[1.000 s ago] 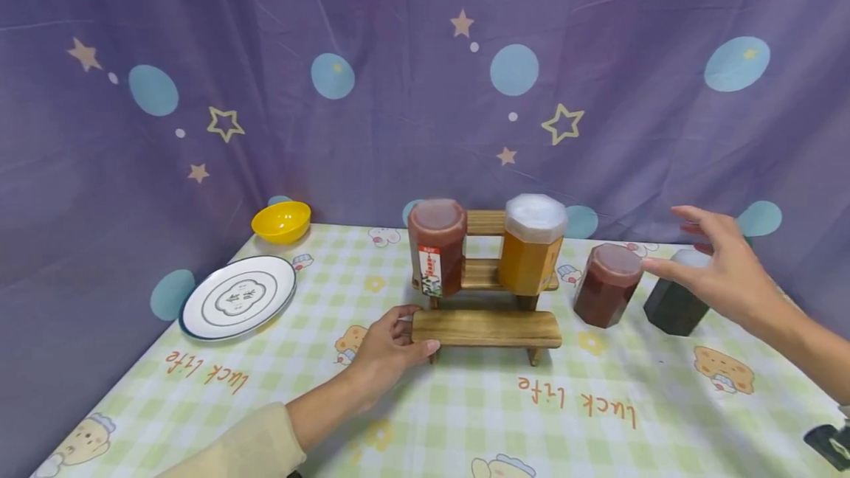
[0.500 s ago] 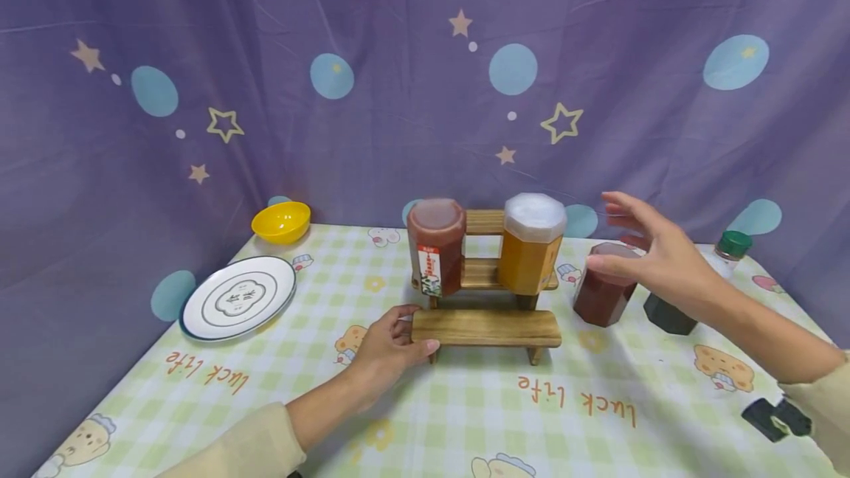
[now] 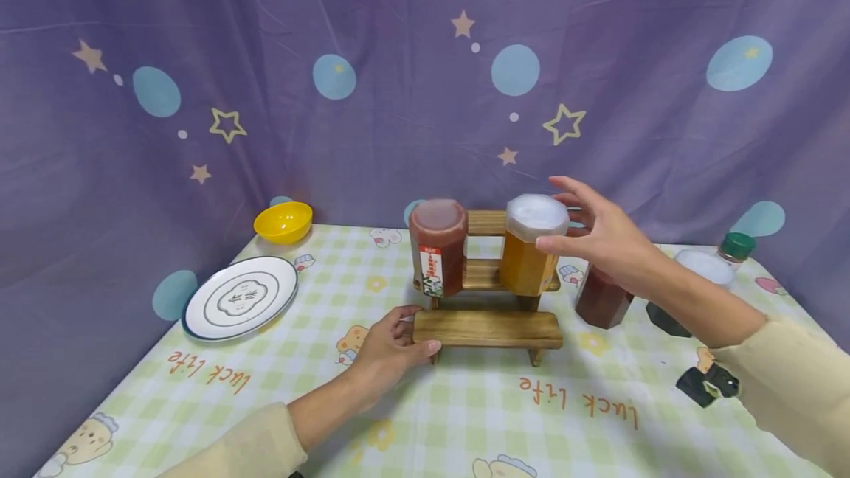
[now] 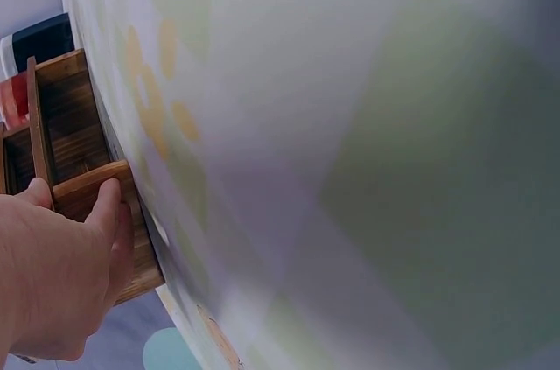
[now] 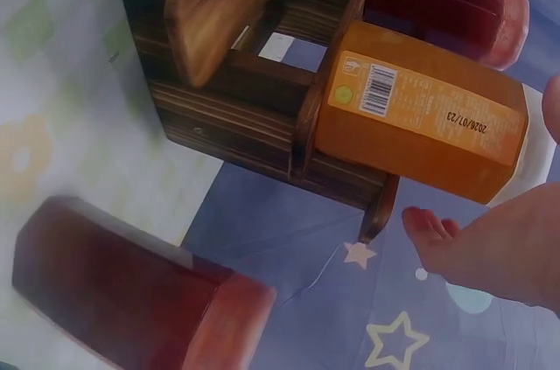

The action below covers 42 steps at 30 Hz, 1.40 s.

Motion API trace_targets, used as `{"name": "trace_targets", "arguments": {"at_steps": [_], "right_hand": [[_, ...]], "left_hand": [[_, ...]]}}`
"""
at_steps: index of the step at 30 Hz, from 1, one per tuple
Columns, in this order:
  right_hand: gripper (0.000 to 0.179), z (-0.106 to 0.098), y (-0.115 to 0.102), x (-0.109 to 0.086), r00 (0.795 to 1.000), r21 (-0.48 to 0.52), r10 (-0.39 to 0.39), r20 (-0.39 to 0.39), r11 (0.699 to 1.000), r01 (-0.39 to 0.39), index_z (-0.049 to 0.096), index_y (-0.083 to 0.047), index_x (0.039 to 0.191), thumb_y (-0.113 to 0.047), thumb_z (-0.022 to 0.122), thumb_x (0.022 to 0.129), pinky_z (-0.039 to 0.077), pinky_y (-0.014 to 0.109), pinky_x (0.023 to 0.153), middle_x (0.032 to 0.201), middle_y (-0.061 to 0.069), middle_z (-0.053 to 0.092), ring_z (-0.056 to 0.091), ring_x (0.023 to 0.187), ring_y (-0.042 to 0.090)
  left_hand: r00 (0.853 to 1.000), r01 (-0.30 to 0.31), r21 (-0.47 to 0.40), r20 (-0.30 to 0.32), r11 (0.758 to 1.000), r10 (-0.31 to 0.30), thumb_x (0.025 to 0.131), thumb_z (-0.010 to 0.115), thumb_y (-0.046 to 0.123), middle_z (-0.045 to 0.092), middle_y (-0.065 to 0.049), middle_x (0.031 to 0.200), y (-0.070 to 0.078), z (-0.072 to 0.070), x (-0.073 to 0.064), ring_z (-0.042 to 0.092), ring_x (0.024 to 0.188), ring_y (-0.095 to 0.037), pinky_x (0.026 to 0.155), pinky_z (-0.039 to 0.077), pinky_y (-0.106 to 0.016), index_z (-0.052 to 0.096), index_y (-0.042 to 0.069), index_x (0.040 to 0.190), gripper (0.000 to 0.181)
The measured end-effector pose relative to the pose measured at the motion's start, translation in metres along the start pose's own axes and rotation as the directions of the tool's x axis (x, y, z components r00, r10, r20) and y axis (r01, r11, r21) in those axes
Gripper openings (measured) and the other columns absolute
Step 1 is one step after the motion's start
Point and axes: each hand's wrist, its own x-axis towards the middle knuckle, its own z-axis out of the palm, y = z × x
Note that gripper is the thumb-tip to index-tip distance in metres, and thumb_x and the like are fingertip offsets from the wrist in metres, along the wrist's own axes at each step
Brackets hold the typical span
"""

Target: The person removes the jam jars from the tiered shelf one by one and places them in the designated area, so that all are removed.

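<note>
In the head view a two-step wooden rack point(image 3: 488, 328) stands mid-table. My left hand point(image 3: 385, 356) pinches the left end of its lower step, thumb in front and fingers behind; the left wrist view shows this grip on the rack point(image 4: 74, 116). On the upper step stand a red-filled jar point(image 3: 454, 257) with a label and a white-topped jar of amber contents point(image 3: 521, 265). My right hand point(image 3: 611, 242) reaches beside the amber jar's top, thumb and fingers spread. In the right wrist view, the fingers lie next to that jar point(image 5: 420, 116), with a gap at the lower fingers.
Right of the rack, a dark red jar point(image 3: 600, 302) is partly behind my right hand. Beyond it are a dark jar with a whitish top point(image 3: 705, 265) and a green-capped bottle point(image 3: 737, 246). A white plate point(image 3: 202, 316) and yellow bowl point(image 3: 283, 224) stand at left.
My right hand has moved left, from near the dark jar, past the dark red jar, to the amber jar on the rack. My left hand stays on the rack.
</note>
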Motion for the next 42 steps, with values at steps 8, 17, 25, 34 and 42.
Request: {"name": "trace_targets", "arguments": {"at_steps": [8, 17, 25, 34, 42], "right_hand": [[0.086, 0.007, -0.002, 0.004, 0.998, -0.015, 0.006, 0.070, 1.000, -0.005, 0.027, -0.024, 0.152, -0.025, 0.078, 0.082, 0.051, 0.028, 0.084, 0.131, 0.014, 0.052, 0.056, 0.109, 0.027], [0.080, 0.009, 0.001, 0.006, 1.000, -0.070, -0.016, 0.024, 0.997, 0.017, 0.036, -0.020, 0.146, -0.033, 0.079, 0.080, 0.051, 0.030, 0.083, 0.126, 0.009, 0.056, 0.057, 0.107, 0.024], [0.076, 0.007, -0.002, 0.002, 0.999, -0.089, -0.026, -0.018, 0.996, 0.024, 0.043, -0.020, 0.142, -0.034, 0.081, 0.078, 0.052, 0.028, 0.079, 0.124, 0.008, 0.057, 0.058, 0.105, 0.022], [0.075, -0.005, -0.009, -0.025, 0.993, -0.087, 0.032, -0.113, 0.995, -0.042, 0.044, -0.026, 0.141, -0.034, 0.082, 0.077, 0.055, 0.026, 0.074, 0.124, 0.007, 0.055, 0.057, 0.104, 0.019], [0.071, -0.026, 0.004, -0.051, 0.982, -0.174, -0.009, -0.187, 0.984, -0.024, 0.044, -0.025, 0.141, -0.028, 0.080, 0.080, 0.057, 0.024, 0.070, 0.124, 0.005, 0.054, 0.060, 0.099, 0.004]], "left_hand": [[1.000, 0.002, 0.014, 0.001, 1.000, -0.002, 0.085, 0.076, 0.018, 0.053, -0.018, 0.131, 0.001, 0.000, -0.001, 0.052, 0.118, -0.030, 0.087, 0.053, -0.034, 0.039, 0.003, 0.142, 0.070], [1.000, -0.010, 0.023, 0.002, 1.000, 0.010, 0.084, 0.076, 0.018, 0.052, -0.018, 0.132, 0.003, 0.001, -0.001, 0.049, 0.123, -0.034, 0.091, 0.052, -0.036, 0.038, 0.003, 0.142, 0.071], [1.000, -0.008, 0.015, 0.008, 1.000, 0.008, 0.084, 0.076, 0.017, 0.052, -0.018, 0.132, 0.003, 0.002, 0.000, 0.053, 0.118, -0.031, 0.087, 0.053, -0.035, 0.038, 0.003, 0.142, 0.071], [1.000, 0.009, 0.015, 0.003, 1.000, -0.009, 0.084, 0.076, 0.018, 0.049, -0.020, 0.136, 0.001, 0.001, -0.002, 0.046, 0.126, -0.037, 0.094, 0.050, -0.040, 0.038, 0.004, 0.143, 0.071], [1.000, 0.007, -0.020, 0.013, 1.000, -0.007, 0.085, 0.075, 0.014, 0.050, -0.020, 0.133, 0.001, 0.001, -0.001, 0.053, 0.118, -0.031, 0.088, 0.054, -0.035, 0.036, 0.002, 0.143, 0.070]]}}
